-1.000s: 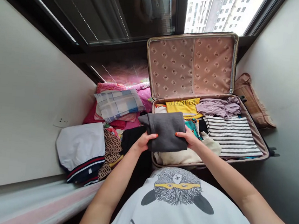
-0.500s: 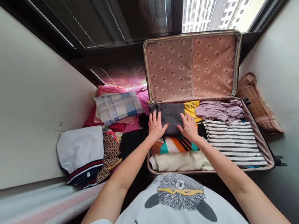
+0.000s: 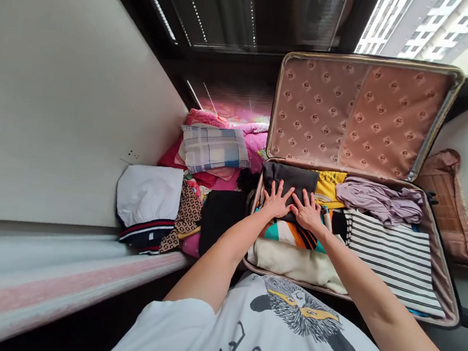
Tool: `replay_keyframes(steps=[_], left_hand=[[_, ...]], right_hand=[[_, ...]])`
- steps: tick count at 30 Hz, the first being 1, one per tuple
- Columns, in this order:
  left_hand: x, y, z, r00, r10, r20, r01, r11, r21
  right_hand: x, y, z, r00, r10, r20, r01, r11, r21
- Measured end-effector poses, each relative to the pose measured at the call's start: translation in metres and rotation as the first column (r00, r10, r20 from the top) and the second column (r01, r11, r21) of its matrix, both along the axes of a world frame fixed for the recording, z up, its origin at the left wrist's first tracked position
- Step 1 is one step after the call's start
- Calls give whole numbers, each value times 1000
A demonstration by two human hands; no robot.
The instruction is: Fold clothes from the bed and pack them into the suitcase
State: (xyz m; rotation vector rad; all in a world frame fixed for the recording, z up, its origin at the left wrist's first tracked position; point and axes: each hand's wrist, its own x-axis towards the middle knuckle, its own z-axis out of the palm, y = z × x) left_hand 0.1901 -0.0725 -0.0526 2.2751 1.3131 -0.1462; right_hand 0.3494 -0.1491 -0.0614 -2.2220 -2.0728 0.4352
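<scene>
Dark grey cloth (image 3: 289,175) lies folded at the far left corner of the open suitcase (image 3: 389,113), beside yellow cloth (image 3: 330,187). Left hand (image 3: 277,203) and right hand (image 3: 308,213) rest on it side by side, fingers spread apart. Patterned cloth (image 3: 290,234) sits directly nearer the person; cream cloth (image 3: 296,261) lines the near edge.

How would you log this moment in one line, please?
left hand: spread on folded dark-grey cloth; right hand: spread on same cloth; place: open rectangular suitcase with patterned pink lining

left hand (image 3: 276,204), right hand (image 3: 308,213) — palms down, splayed
</scene>
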Motion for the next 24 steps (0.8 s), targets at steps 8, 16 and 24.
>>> replay_keyframes(steps=[8,16,24], left_hand=[[-28,-49,33,952,-7,306,6,1000,5],[-178,-126,40,734,272,622,-253,960,-121],[-296,-156,-31,558,735,384,-713,662,-232]], right_hand=[[-63,81,63,992,123,-25,-116,977,181],[-98,134,26,968,250,33,-250,968,-23],[-112,125,16,985,163,51,-165,986,35]])
